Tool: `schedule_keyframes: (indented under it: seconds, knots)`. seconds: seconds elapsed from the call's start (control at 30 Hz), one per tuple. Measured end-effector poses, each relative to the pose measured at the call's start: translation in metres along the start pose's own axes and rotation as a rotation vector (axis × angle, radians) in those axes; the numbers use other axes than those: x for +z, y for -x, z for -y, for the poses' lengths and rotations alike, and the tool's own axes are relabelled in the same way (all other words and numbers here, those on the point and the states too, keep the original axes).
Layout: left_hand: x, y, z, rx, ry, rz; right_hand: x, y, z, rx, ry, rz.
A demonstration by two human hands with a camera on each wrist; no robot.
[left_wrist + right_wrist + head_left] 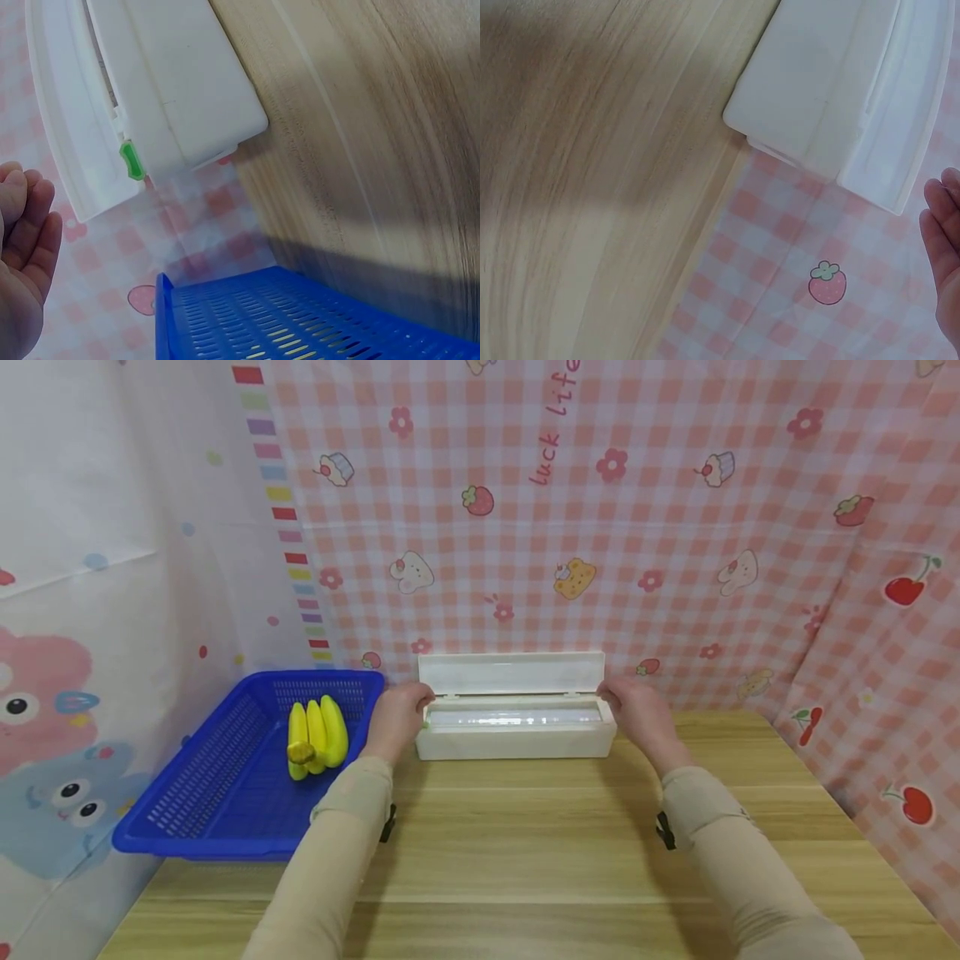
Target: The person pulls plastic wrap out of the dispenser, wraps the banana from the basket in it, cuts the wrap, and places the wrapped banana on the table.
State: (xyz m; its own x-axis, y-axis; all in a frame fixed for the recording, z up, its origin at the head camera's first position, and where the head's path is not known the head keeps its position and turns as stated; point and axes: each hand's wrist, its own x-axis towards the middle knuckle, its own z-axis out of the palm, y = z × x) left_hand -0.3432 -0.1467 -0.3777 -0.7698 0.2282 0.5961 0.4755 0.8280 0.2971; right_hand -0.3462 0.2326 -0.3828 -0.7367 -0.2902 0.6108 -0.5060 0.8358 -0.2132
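A long white cling film dispenser (517, 745) stands on the table with its white lid (512, 673) raised. A clear, shiny roll (517, 718) lies inside it. My left hand (400, 720) is at the dispenser's left end, thumb and fingertips drawn together beside the lid. Close by is a small green slider (132, 160). At the opposite end, my right hand (639, 714) has its curled fingers beside the lid's right corner; its thumb is out of the right wrist view. I cannot tell whether either hand pinches thin clear film.
Left of the dispenser, a blue plastic basket (202, 841) holds a bunch of yellow bananas (317, 735). The wood-grain table (525, 860) extends in front. A pink checked cloth (517, 602) hangs right behind the dispenser, and a white printed cloth (75, 593) hangs at the left.
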Motion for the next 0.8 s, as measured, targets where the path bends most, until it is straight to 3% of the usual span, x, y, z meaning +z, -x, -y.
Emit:
schedule_keyframes:
  seconds: [0.6,0.8]
  knots:
    - [-0.013,-0.002,-0.007,-0.032,-0.011,0.056,-0.011,0.0,0.002,-0.056,-0.002,-0.051]
    - [-0.015,-0.003,-0.006,0.005,-0.023,0.039,-0.016,0.0,0.004,-0.043,-0.007,-0.034]
